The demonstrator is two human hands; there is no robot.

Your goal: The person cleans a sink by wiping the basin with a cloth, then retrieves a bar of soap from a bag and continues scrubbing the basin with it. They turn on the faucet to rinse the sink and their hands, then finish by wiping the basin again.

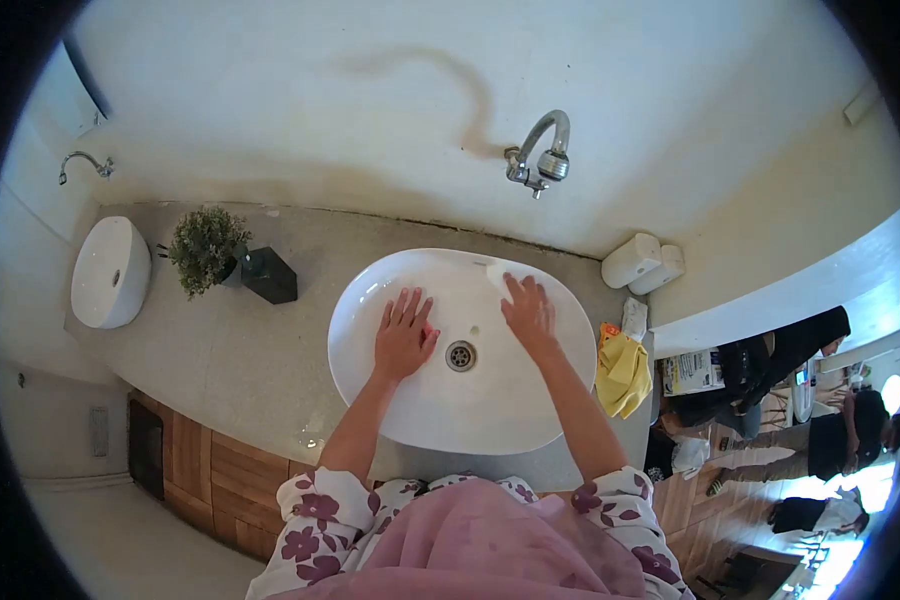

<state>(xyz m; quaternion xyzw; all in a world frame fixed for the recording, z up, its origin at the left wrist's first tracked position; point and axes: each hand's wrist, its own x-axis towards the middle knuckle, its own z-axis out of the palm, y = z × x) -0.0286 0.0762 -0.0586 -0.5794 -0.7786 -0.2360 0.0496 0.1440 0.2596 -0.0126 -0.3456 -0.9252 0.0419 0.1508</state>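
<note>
A white oval basin [450, 430] with a metal drain [461, 356] lies in front of me. Flat on the left inner side of the bowl, my left hand [404, 338] has its fingers stretched out, and a small reddish patch shows beside its thumb. On the right inner side, my right hand [528, 312] presses a white, sponge-like piece [496, 277] against the bowl near its back rim. Most of that piece is hidden under the fingers. A small pale bit [475, 330] sits just behind the drain.
A curved chrome tap [550, 150] juts from the wall behind the basin. Left on the counter [220, 350] are a potted plant [203, 245], a dark block-like container [269, 275] and another basin [111, 272]. A yellow cloth [623, 375] and white containers [632, 262] stand right. People [845, 435] are farther off.
</note>
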